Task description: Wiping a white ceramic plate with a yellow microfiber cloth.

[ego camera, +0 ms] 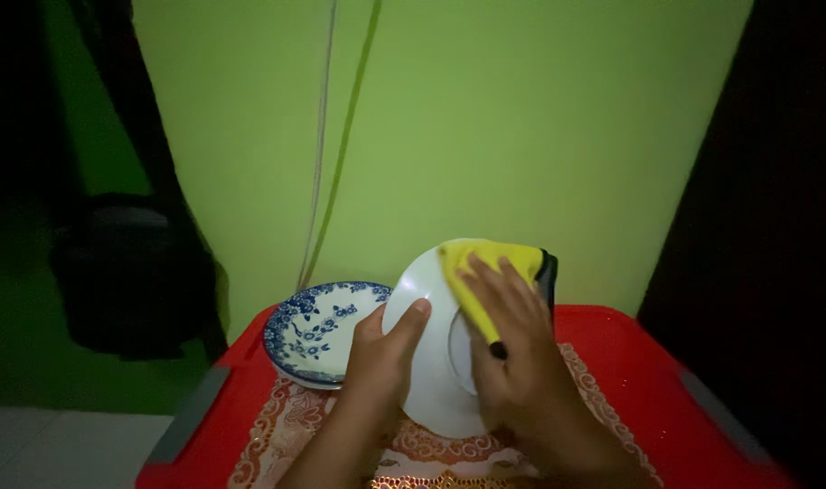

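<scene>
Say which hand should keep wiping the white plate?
Right hand, likely: it already presses the yellow cloth against the white plate, while the left hand grips the rim, holding it upright.

Two hands: left hand (381, 362), right hand (512, 349). One white plate (426, 362), gripped between both. One yellow cloth (490, 263), under the right fingers. One blue-patterned plate (318, 330), just left of the left hand. One patterned mat (286, 426) and one red lid (630, 362), beneath both hands.
</scene>
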